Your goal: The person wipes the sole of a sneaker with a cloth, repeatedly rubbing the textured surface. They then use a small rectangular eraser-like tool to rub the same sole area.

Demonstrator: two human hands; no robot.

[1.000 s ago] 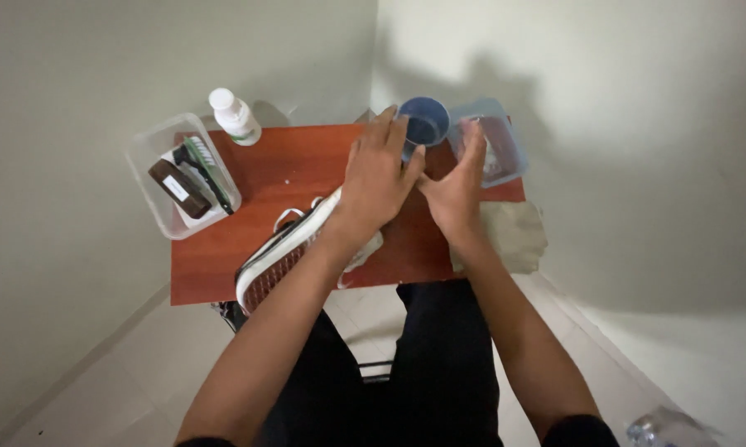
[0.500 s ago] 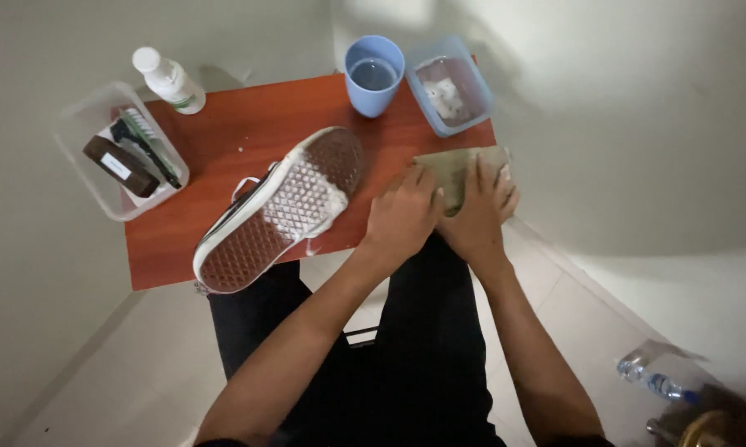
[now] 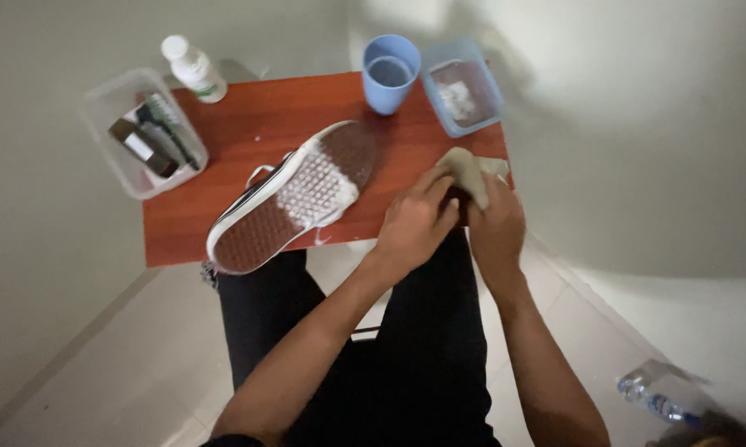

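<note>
Both hands have come off the far edge and dropped to the near right corner of the small red-brown wooden surface [image 3: 224, 223]: left hand [image 3: 414, 219] and right hand [image 3: 495, 223] are now bunched around a crumpled beige cloth [image 3: 466, 170], gripping it together. The black sneaker with foam-covered brown sole [image 3: 294, 199] lies sole-up mid-surface, untouched, so wiping hasn't started. Light blue plastic cup [image 3: 389, 73] sits at the far edge.

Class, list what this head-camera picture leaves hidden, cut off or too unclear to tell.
- Shoe upper: hidden, only the foamy sole faces the head camera.
- Cloth: mostly covered by the left hand and right hand.
- Plastic bottle on the floor: dim, near the frame corner.
- Blue cup contents: too dark to tell.
</note>
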